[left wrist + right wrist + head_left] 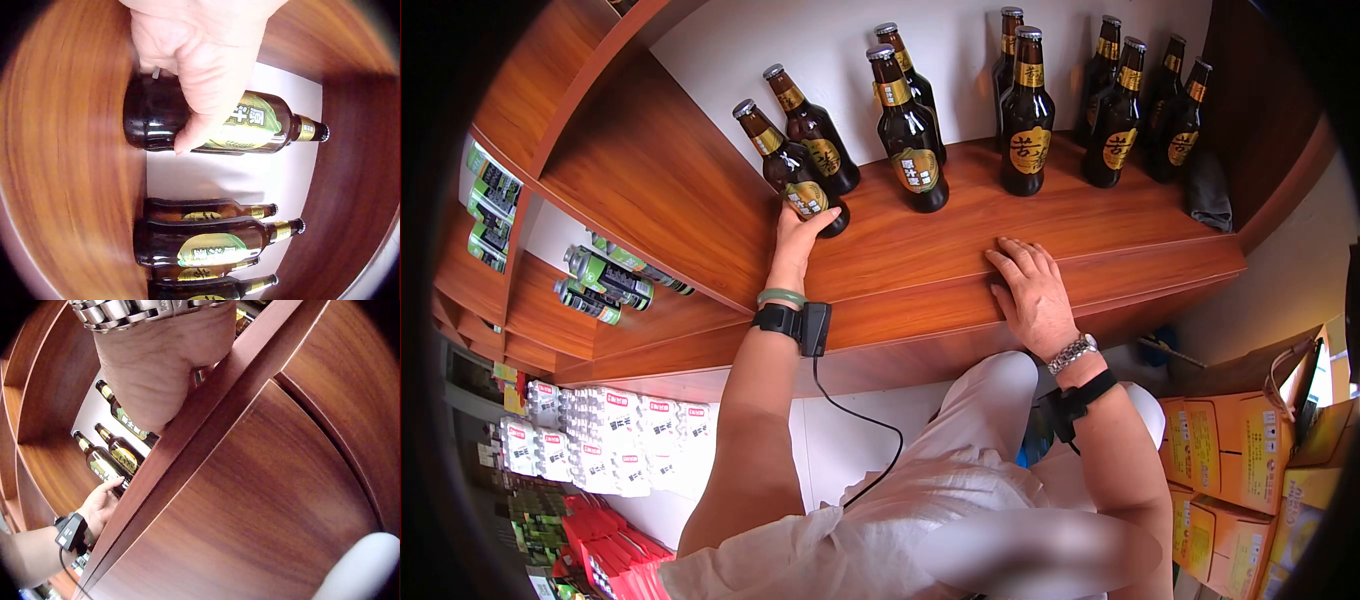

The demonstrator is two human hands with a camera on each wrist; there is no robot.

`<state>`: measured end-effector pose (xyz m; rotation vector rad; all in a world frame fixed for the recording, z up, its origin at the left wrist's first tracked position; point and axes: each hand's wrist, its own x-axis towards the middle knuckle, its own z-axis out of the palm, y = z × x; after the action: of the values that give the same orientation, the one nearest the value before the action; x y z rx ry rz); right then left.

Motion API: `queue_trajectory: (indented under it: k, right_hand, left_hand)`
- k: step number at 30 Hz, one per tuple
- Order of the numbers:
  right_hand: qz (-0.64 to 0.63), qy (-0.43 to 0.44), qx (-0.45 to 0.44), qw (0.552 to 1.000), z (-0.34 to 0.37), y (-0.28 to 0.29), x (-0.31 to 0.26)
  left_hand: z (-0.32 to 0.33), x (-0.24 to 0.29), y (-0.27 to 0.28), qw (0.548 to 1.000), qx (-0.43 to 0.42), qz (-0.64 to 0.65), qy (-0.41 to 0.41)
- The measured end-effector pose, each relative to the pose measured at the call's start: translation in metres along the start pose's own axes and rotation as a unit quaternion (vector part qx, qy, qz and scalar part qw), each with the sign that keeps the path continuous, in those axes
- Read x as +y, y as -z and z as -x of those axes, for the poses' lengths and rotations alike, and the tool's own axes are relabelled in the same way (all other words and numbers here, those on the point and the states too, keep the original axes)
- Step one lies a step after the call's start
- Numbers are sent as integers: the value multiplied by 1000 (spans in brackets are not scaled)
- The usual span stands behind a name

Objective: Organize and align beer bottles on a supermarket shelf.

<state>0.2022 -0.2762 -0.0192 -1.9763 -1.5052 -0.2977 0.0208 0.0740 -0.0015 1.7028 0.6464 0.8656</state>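
Observation:
My left hand (797, 242) grips the lower part of a brown beer bottle (783, 165) with a gold neck band and a green-gold label, at the left end of the shelf. In the left wrist view the thumb lies across this bottle (275, 128) just below its label; the other fingers are mostly hidden behind it. A second beer bottle (815, 130) stands right behind. My right hand (1037, 300) rests on the front edge of the wooden shelf (960, 240), fingers extended and holding nothing.
Along the shelf stand several more beer bottles (1028, 110) in pairs, front and back. A dark folded cloth (1208, 195) lies at the right end. Green-black cans (610, 280) occupy a compartment on the left. Packs of bottled water (615, 440) and yellow cartons (1235, 450) flank the person.

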Motion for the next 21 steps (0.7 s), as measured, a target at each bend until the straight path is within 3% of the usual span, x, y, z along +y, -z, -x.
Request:
queue_trajectory:
  k: [3,6,9,16,21]
  right_hand:
    - [-4,1,2,1000,0,-1,1]
    - [-6,-1,3,1000,0,0,1]
    - [-5,-2,0,1000,0,2,0]
    - [-7,-5,2,1000,-1,1,0]
    - [-5,-3,3,1000,-1,1,-1]
  left_hand:
    - [5,3,-2,999,2,26,-23]
    - [10,9,0,991,34,128,-21]
    - [1,11,14,955,52,291,-26]
    - [-35,5,18,943,146,298,1]
    - [-60,-4,13,936,138,322,42]
